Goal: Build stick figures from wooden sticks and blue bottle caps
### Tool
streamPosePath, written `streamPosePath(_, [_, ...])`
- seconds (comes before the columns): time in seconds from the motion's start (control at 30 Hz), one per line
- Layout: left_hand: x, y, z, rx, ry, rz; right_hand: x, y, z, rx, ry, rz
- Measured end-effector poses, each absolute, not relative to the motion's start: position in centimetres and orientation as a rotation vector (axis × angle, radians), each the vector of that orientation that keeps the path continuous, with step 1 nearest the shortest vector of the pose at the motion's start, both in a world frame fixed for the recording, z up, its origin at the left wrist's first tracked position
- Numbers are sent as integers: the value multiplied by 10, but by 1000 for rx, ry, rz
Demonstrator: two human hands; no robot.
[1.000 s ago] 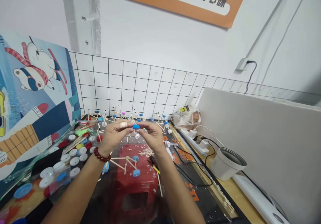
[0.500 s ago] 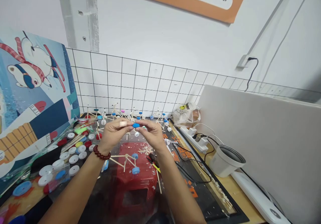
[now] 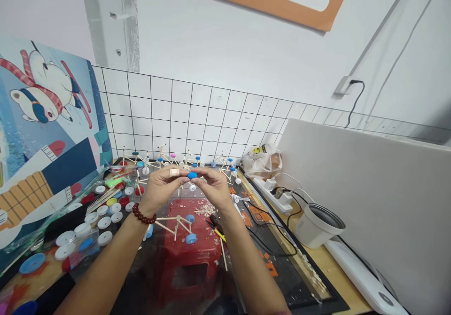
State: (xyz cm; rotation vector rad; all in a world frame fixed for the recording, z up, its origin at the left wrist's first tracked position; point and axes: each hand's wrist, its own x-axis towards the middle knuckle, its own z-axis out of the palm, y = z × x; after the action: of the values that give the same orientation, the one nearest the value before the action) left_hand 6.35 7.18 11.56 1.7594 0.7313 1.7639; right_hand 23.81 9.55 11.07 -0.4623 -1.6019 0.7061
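Observation:
My left hand (image 3: pixel 162 187) and my right hand (image 3: pixel 212 189) meet above the table, fingertips pinched on a small blue bottle cap (image 3: pixel 192 175) with a thin wooden stick attached. A white cap (image 3: pixel 192 188) hangs just below it. The left wrist wears a dark red bead bracelet (image 3: pixel 143 216), and a plaster wraps one left finger. Under the hands lies a stick frame with blue cap wheels (image 3: pixel 182 226) on a red stool (image 3: pixel 188 249) seen through the glass top.
Loose white, blue and red caps (image 3: pixel 88 225) spread at the left beside a cartoon poster (image 3: pixel 45 136). Several stick-and-cap models (image 3: pixel 183 161) line the tiled wall. A power strip (image 3: pixel 276 196), a white cup (image 3: pixel 317 228) and a white board (image 3: pixel 369 188) stand at the right.
The hands stay together on the blue cap, with only slight finger shifts. The view has tilted a little downward.

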Motion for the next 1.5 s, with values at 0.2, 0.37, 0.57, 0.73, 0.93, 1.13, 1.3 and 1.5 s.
streamPosePath(0.2, [65, 73, 115, 1786, 759, 1814, 237, 96, 110, -453, -1607, 699])
streamPosePath(0.37, [61, 74, 116, 1915, 709, 1815, 237, 94, 112, -438, -1649, 657])
streamPosePath(0.57, [61, 72, 117, 1927, 742, 1793, 238, 94, 113, -426, -1641, 662])
streamPosePath(0.73, [65, 72, 116, 1772, 786, 1836, 238, 96, 110, -468, -1571, 770])
streamPosePath(0.93, [70, 74, 113, 1812, 837, 1895, 235, 99, 107, -468, -1448, 781])
streamPosePath(1.13, [77, 73, 111, 1829, 806, 1824, 232, 101, 106, -511, -1384, 689])
streamPosePath(1.3, [80, 70, 114, 1866, 764, 1810, 233, 102, 106, -519, -1407, 635])
streamPosePath(1.5, [78, 69, 117, 1924, 788, 1834, 236, 103, 104, -515, -1472, 562])
